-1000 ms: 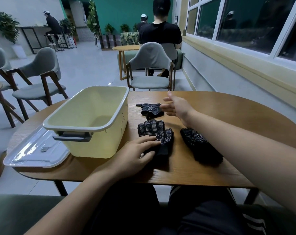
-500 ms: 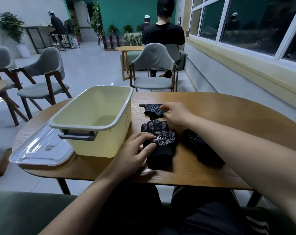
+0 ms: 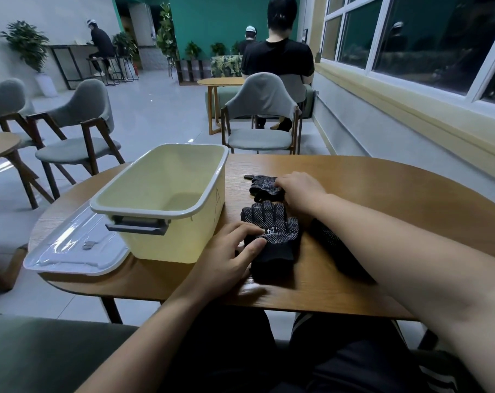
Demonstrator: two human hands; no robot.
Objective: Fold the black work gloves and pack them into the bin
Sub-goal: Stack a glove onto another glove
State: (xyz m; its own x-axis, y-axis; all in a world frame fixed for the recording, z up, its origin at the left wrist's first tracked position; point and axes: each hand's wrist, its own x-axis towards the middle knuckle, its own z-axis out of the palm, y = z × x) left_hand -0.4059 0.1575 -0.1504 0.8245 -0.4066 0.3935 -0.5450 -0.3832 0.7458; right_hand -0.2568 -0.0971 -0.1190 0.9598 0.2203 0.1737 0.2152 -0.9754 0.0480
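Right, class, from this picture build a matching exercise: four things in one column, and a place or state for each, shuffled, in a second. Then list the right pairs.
Things:
1. bin
2. clear lid
3. far glove
4. middle glove

Places or states:
A. pressed flat by the left hand
B. stands open on the table
C. gripped by the right hand
D. lies flat, left of the bin

Pairs: 1-B, 2-D, 3-C, 4-A.
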